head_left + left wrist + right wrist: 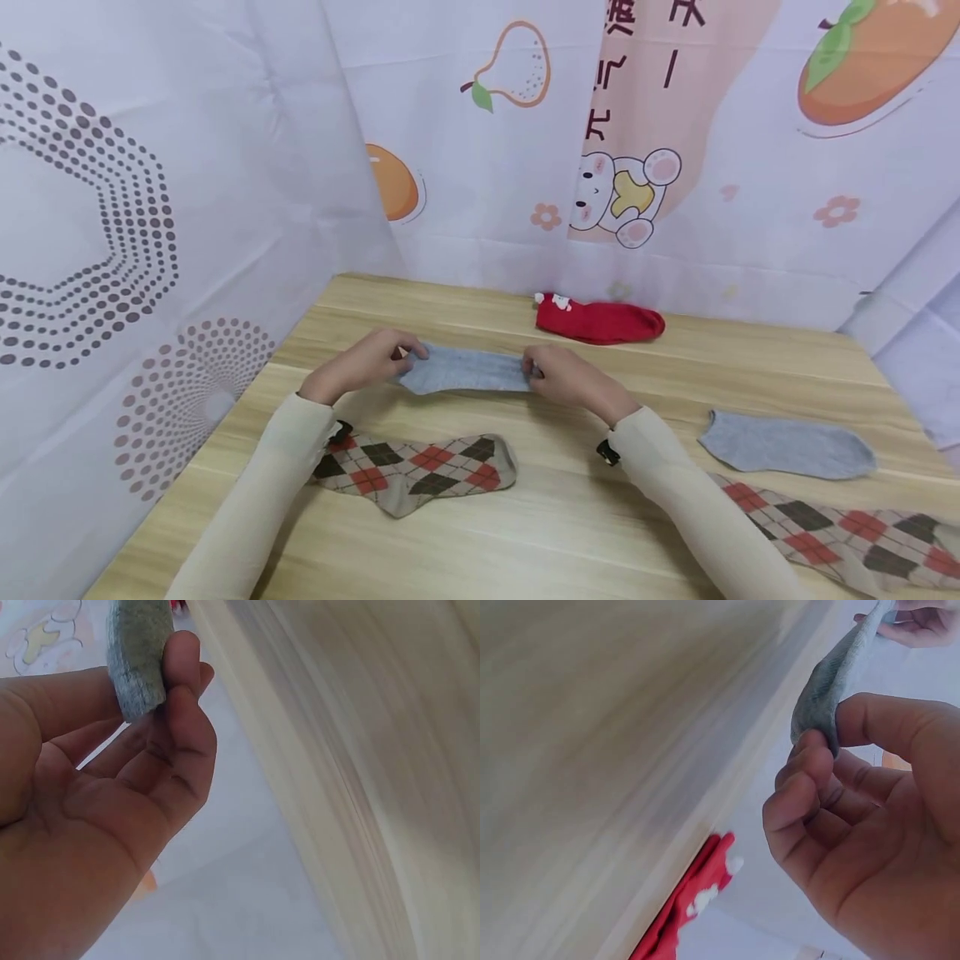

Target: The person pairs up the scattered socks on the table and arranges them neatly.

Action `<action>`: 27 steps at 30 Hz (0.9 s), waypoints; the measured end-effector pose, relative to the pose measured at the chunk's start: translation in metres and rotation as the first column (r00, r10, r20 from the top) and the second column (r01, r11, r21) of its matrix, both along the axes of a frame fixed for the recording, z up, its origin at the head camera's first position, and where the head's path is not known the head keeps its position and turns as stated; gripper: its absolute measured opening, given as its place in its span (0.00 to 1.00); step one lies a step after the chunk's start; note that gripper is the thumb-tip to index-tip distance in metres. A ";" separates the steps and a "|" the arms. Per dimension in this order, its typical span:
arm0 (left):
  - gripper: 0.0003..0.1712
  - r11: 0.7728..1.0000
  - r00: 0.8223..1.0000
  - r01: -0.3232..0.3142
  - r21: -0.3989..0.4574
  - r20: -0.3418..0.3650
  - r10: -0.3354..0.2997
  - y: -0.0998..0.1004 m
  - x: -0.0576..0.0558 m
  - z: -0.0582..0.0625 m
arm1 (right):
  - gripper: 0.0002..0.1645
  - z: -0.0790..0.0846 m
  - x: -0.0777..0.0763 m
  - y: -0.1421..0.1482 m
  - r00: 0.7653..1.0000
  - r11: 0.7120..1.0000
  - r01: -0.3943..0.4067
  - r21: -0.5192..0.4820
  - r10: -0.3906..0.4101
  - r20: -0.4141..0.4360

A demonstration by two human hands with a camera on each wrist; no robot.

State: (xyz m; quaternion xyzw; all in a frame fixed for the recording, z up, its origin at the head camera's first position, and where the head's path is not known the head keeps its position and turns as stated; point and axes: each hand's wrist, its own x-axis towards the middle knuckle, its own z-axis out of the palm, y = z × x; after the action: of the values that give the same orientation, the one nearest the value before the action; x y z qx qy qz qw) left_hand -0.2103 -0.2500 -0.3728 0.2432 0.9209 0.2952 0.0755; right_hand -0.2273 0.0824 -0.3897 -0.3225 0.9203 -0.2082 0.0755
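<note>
Head view, left hand (367, 360), right hand (572, 379) pinching gray sock (471, 371); curtain (480, 183) reading 元气

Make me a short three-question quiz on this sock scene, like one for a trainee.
1. What do the left hand and right hand hold between them?
2. True or false: in the head view, the red sock lies farther back than the untouched gray ankle sock.
3. How many argyle socks show on the wooden table? A) one B) two C) four

Key:
1. The held gray ankle sock
2. True
3. B
</note>
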 end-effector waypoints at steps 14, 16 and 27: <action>0.19 0.997 0.997 0.082 0.011 -0.010 -0.082 0.017 0.012 0.001 | 0.09 0.000 0.016 0.032 0.997 1.000 0.021 -0.021 -0.023 -0.078; 0.20 0.996 0.996 0.088 0.016 0.009 -0.088 0.021 0.013 0.004 | 0.09 0.000 0.018 0.038 0.996 0.999 0.036 -0.025 -0.038 -0.082; 0.23 0.994 0.994 0.112 -0.003 0.016 -0.112 0.042 0.022 0.015 | 0.09 0.007 0.026 0.061 0.990 0.998 0.058 -0.008 -0.059 -0.131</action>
State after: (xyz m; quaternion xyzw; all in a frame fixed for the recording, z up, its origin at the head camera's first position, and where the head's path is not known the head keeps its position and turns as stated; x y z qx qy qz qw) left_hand -0.1883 -0.2082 -0.3576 0.2919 0.9057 0.2907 0.0998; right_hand -0.2009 0.1431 -0.3825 -0.3086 0.9319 -0.1904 0.0079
